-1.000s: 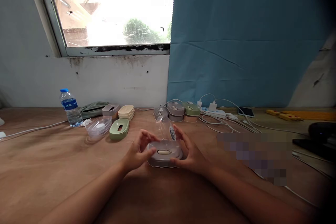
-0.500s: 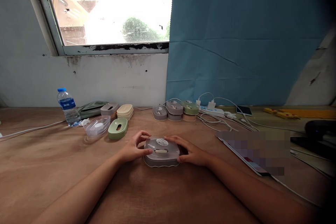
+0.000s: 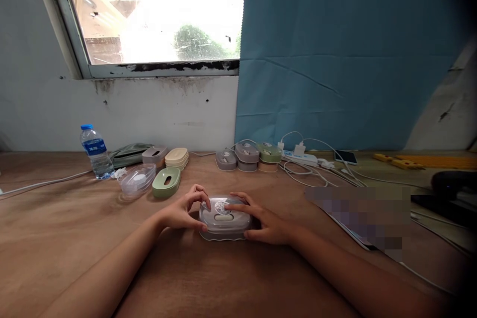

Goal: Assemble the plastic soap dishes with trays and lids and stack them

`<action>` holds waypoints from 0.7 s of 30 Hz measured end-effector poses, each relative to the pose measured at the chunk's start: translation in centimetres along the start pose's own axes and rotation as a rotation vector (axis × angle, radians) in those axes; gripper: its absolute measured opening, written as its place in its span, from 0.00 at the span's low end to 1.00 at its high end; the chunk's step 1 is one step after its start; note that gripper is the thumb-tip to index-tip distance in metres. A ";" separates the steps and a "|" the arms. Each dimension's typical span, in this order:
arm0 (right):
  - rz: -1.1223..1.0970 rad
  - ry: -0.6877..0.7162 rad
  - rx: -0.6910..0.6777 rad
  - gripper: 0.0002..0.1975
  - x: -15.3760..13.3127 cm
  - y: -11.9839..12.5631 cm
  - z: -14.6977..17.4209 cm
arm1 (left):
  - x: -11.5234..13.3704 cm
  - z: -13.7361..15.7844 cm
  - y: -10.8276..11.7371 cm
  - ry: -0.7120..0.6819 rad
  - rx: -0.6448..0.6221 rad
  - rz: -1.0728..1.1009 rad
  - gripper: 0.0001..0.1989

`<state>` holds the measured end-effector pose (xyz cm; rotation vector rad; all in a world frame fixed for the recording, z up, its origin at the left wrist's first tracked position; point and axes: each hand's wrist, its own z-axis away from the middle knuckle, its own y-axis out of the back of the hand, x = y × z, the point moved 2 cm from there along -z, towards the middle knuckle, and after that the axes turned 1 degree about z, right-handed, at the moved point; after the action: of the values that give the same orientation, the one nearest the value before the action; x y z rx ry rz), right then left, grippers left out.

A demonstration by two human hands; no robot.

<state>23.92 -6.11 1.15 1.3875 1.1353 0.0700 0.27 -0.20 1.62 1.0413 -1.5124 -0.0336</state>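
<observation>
A grey oval soap box (image 3: 223,228) with a clear lid sits on the table in front of me. A round white printed sticker (image 3: 222,207) is on the lid, above an oval slot. My left hand (image 3: 186,211) curves around the box's left end, thumb at the front and fingers on the lid's edge. At the other end, my right hand (image 3: 263,218) grips the box with its thumb low at the front. One right finger lies across the lid, touching the sticker. The far side of the box is partly hidden.
Back left are a water bottle (image 3: 96,154), a clear lid (image 3: 137,181), a green soap dish (image 3: 166,182) and stacked cream dishes (image 3: 177,157). Several lidded boxes (image 3: 248,154) stand at the back centre. Cables and a power strip (image 3: 300,158) lie right, behind a tablet (image 3: 346,226).
The soap box has shifted slightly left and towards me with both hands. A right finger has moved onto the lid's sticker, and my left fingers lie further over the lid's edge.
</observation>
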 end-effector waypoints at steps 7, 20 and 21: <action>0.068 -0.025 0.015 0.32 -0.4 0.0 -0.2 | -0.1 0.1 0.3 0.036 -0.019 -0.014 0.20; 0.258 -0.040 0.091 0.39 -1.7 -0.7 -0.2 | -1.3 0.5 0.5 0.060 -0.047 0.353 0.19; 0.281 -0.028 0.098 0.40 -1.7 -0.7 -0.2 | -1.4 0.5 0.4 0.070 -0.040 0.373 0.20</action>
<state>22.51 -7.21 1.61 1.6236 0.9249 0.1978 -0.62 0.60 0.68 0.7085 -1.6135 0.2316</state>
